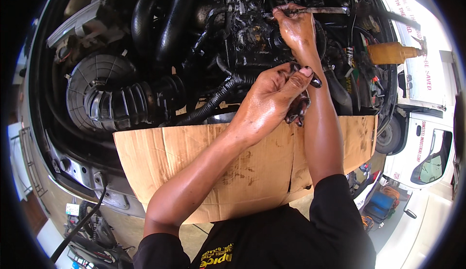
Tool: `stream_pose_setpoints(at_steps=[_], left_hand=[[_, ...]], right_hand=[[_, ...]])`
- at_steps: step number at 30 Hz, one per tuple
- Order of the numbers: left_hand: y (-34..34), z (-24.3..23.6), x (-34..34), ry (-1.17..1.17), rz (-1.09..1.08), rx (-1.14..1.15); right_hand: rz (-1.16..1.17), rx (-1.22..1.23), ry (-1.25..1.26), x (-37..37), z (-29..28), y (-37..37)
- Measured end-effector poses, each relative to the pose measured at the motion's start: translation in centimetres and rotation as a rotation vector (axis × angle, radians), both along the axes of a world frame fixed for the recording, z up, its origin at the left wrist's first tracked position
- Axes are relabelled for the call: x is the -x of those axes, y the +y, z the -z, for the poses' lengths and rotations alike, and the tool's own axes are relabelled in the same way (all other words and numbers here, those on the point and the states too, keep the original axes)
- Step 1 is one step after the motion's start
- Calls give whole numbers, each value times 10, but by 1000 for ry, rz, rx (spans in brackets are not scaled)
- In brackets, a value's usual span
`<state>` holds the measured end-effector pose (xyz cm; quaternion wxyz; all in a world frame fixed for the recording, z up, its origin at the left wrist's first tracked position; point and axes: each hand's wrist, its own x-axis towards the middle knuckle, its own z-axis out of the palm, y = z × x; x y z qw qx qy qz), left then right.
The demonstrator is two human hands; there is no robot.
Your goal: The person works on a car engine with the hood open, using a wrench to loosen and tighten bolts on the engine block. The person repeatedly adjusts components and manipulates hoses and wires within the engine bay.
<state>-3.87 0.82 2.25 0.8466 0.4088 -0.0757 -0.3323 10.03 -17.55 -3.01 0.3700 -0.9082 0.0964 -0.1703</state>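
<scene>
- The silver metal bar tool [331, 10] lies over the engine bay, toward one o'clock from the middle of our view.
- Its long axis runs nearly level, from nine o'clock to three; the bare end points to three, and the nine o'clock end is lost among our fingers and dark parts.
- Our right hand [298, 30] is wrapped around the tool near that hidden end, thumb and fingers bent, the wrist coming up from six o'clock.
- At seven o'clock from the tool, our left hand [274, 97] has its fingers curled and blackened at the tips; we cannot tell whether they grasp anything. It crosses in front of our right forearm and blocks part of it.
- The oily black engine [248, 38] sits at eight o'clock from the tool, crowded with hoses and fittings.
- A thick black hose [178, 21] rises at nine o'clock; farther off at eight lies a round black housing [94, 87] with a ribbed duct.
- An amber bottle [391, 53] lies at four o'clock.
- A stained cardboard sheet [194, 162] covers the bay's front edge at seven o'clock, behind our forearms.
- Well beyond, a white vehicle [422, 145] stands at five o'clock.
</scene>
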Motion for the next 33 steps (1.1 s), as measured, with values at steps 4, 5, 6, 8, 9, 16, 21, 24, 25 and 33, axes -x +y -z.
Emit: stream_pose_setpoints(at_steps=[4,5,6,8,9,16,21,24,25,33], left_hand=[[-3,2,2,11,-6,32],[-3,1,2,34,-7,44],[-4,1,2,56,-7,57],[-5,2,3,100,-14,110],[-7,6,3,120,-16,150],[0,5,0,180,-90,172],[-1,6,-1,136,-54,169],[-3,3,2,163,-67,154],[-5,2,2,180,-78,145],[3,3,1,236,-100,227]], right_hand=[[0,59,-37,-13,3,2],[3,67,-53,-14,4,3],[8,94,-64,-15,4,3],[-34,27,-30,-18,6,2],[-50,-7,-16,-23,11,-2],[11,-60,-13,-16,8,6],[49,69,-55,-14,5,7],[40,154,-102,-15,6,13],[39,182,-115,-16,6,15],[76,137,-45,-18,1,15]])
